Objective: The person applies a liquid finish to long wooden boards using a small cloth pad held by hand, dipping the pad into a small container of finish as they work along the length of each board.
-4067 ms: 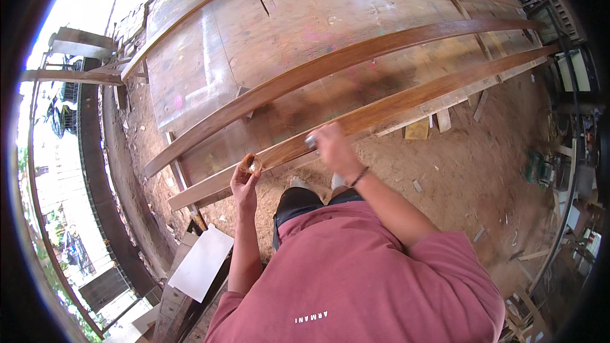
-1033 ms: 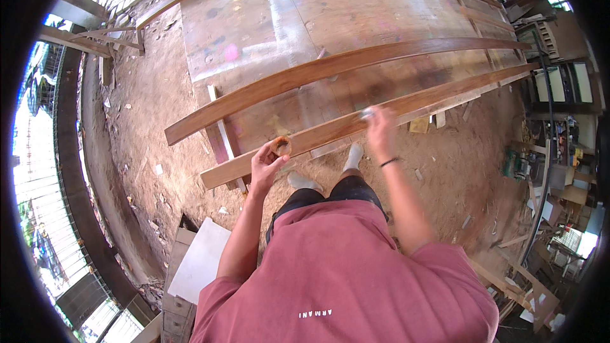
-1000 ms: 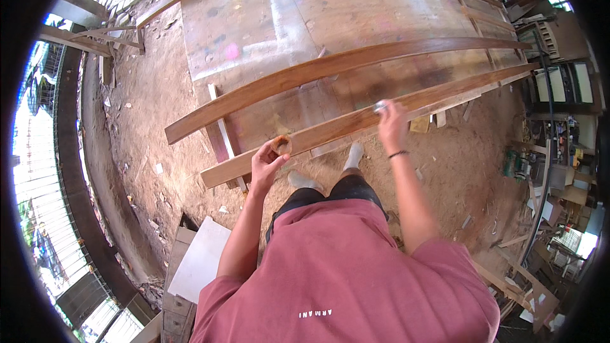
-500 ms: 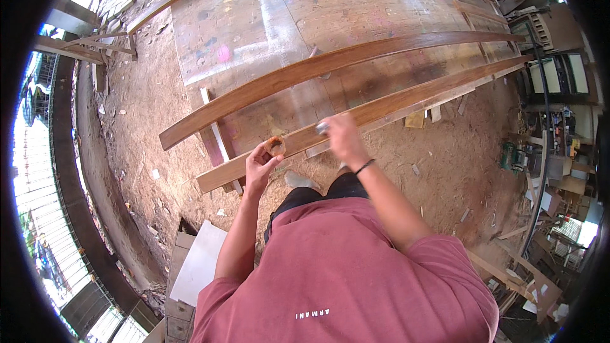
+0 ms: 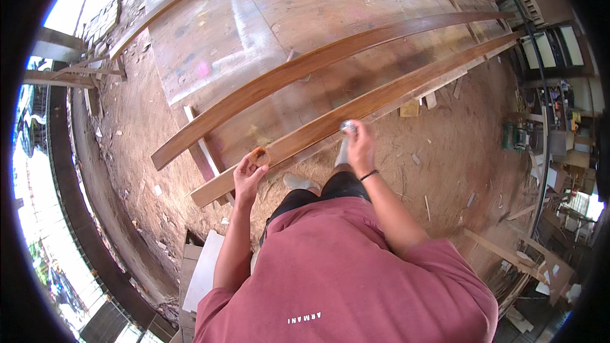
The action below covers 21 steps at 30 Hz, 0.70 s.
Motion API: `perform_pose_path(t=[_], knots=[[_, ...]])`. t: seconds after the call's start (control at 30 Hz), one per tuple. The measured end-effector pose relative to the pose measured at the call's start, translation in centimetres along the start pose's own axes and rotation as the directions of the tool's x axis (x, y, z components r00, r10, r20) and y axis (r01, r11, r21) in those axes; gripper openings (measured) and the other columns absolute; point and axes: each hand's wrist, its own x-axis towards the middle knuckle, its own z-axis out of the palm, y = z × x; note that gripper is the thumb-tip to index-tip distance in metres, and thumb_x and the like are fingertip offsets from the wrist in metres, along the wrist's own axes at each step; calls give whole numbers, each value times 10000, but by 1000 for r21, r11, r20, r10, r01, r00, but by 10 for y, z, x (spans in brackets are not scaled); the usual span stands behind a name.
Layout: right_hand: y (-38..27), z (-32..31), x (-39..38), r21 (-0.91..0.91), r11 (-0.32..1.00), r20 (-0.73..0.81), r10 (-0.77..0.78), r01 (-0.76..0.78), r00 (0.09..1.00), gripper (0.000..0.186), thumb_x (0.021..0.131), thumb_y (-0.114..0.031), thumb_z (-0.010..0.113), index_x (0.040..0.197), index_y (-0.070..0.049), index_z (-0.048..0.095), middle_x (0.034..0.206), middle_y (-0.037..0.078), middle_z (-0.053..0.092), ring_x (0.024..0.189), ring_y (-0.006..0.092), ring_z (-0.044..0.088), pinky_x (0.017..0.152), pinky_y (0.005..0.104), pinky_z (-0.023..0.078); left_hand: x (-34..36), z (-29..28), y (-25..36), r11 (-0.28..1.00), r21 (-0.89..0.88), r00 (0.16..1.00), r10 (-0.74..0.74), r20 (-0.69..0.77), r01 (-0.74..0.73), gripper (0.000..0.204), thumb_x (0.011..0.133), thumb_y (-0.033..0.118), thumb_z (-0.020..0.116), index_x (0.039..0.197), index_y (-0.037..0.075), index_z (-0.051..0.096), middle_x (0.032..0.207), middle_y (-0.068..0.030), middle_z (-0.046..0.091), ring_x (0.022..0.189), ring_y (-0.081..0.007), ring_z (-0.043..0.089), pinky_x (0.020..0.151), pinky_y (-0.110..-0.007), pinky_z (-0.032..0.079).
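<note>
My left hand [image 5: 248, 178] grips a small translucent cup [image 5: 259, 156] with orange-brown material at its rim, over the nearer long plank [image 5: 419, 79]. My right hand [image 5: 361, 146], slightly blurred, has its fingers closed on a small silvery pad [image 5: 347, 126] at that plank's near edge, right of the cup. The plank is richer brown toward the right and paler at its left end. A second brown plank [image 5: 281, 81] lies beyond, roughly parallel. Both rest across crosspieces [image 5: 200, 149] over a large paint-stained board [image 5: 235, 19].
Dirt floor [image 5: 432, 171] with scraps surrounds my socked feet. A white sheet [image 5: 202, 267] leans on boards at lower left. A bright railed opening runs along the left. A dark curved rail [image 5: 543, 140] and cluttered timber, panels and boxes [image 5: 569, 159] fill the right.
Since half a second ago my right hand has moved rightward along the nearer plank with the pad. My left hand still holds the cup. The whole view has shifted slightly.
</note>
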Motion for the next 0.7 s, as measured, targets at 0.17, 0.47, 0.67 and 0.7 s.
perform_pose_path(t=[0.17,0.47,0.67,0.7], knots=[[6,-5,-2,31,999,35,-34,33,999,175,953,-82,657,1121,-30,659,1091,177,676,1046,371,618,922,454,498,1,-4,-2,997,74,999,-6,-40,9,564,877,-56,744,1411,-56,563,1353,-103,641,1260,-202,614,1100,-337,476],[148,-81,115,-83,977,-329,161,-199,931,235,932,-6,660,1166,-7,634,1111,195,665,1046,392,613,936,483,495,-4,6,4,964,266,997,9,-81,13,570,911,87,743,1442,-21,566,1261,-56,680,1135,-130,643,1015,-282,481],[181,-100,141,-25,955,-331,272,-296,904,235,949,-24,650,1183,-31,633,1120,204,655,1057,380,608,945,488,494,-3,10,-4,974,227,977,48,-208,0,519,916,67,758,1408,-1,607,1255,-51,690,1138,-132,646,1008,-277,483],[164,-97,134,-69,973,-248,197,-221,948,250,954,-33,644,1203,-35,622,1114,199,652,1054,373,602,942,491,490,-2,15,-3,971,238,968,62,-243,-3,517,917,72,759,1407,0,609,1257,-54,690,1139,-133,647,1007,-279,485]])
